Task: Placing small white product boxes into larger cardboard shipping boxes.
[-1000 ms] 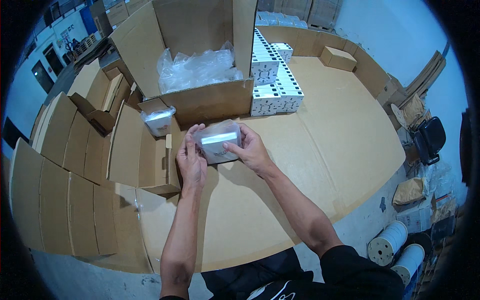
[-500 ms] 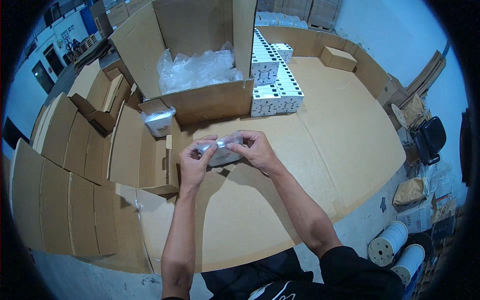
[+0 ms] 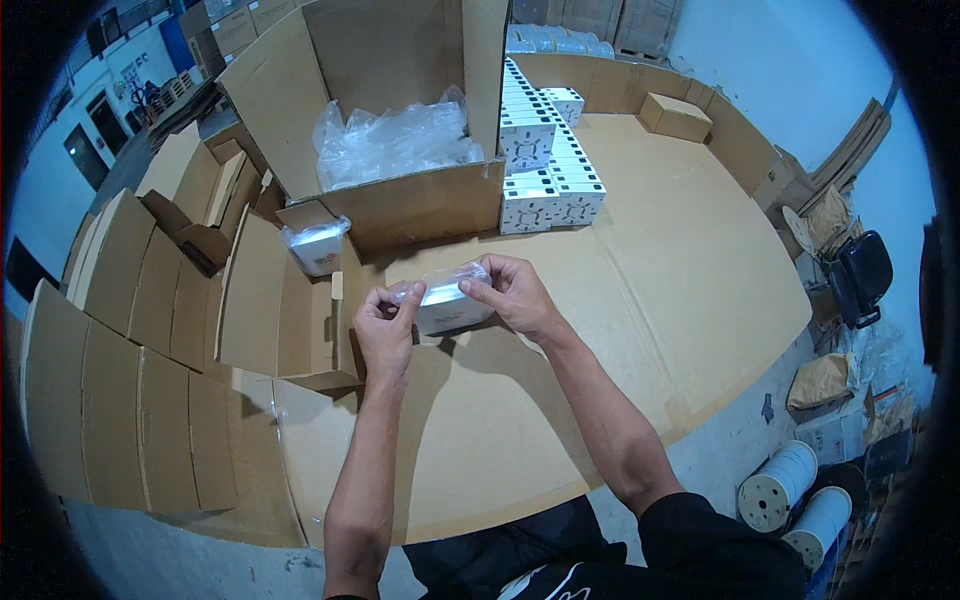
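Observation:
A small white box (image 3: 450, 316) sits in a clear plastic bag (image 3: 443, 280) above the cardboard-covered table. My left hand (image 3: 384, 333) pinches the bag's left corner between thumb and fingers. At the opposite corner, my right hand (image 3: 514, 298) is closed on the plastic in the same way. The film is stretched across the box's top between my two thumbs. Just left of my left hand stands an open brown carton (image 3: 290, 325), with a similar bagged white box (image 3: 320, 248) upright at its far end.
A tall open carton (image 3: 430, 210) full of loose clear plastic bags (image 3: 395, 145) stands ahead. Stacks of white printed boxes (image 3: 553, 195) are beside it. Folded brown cartons (image 3: 130, 400) line the left side. A small closed carton (image 3: 677, 117) lies far right on the table (image 3: 690, 290).
My hands have moved slightly apart, pulling the bag's top edge wider. More of the white box now shows between them.

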Demonstrator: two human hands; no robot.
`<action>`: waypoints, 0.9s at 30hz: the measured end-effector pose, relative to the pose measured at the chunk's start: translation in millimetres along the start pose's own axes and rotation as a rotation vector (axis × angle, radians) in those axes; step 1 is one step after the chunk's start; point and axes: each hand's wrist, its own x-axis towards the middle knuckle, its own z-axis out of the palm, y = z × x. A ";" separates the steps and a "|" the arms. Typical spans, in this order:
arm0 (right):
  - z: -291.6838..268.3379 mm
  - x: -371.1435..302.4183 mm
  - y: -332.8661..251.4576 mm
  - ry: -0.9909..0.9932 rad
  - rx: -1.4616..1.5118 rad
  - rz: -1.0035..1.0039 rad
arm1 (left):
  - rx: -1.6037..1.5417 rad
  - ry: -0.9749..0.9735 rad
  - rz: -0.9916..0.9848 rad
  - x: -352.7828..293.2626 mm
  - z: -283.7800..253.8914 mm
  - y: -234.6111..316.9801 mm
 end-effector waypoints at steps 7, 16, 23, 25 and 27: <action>5.6 3.7 7.4 0.061 -0.007 -0.063 | -0.057 -0.015 0.027 9.0 -0.9 -8.0; -7.0 1.2 -10.2 -0.062 0.180 -0.304 | -0.091 -0.020 0.013 8.2 5.7 -6.5; -8.3 -4.6 -18.8 -0.147 -0.317 -0.225 | -0.101 -0.021 -0.035 9.5 3.2 -6.8; -7.2 -4.2 -17.4 -0.118 -0.329 -0.212 | -0.094 -0.015 -0.006 10.0 3.2 -7.7; -3.5 -5.3 -19.3 -0.090 -0.340 -0.197 | -0.093 -0.020 0.007 9.6 2.4 -7.8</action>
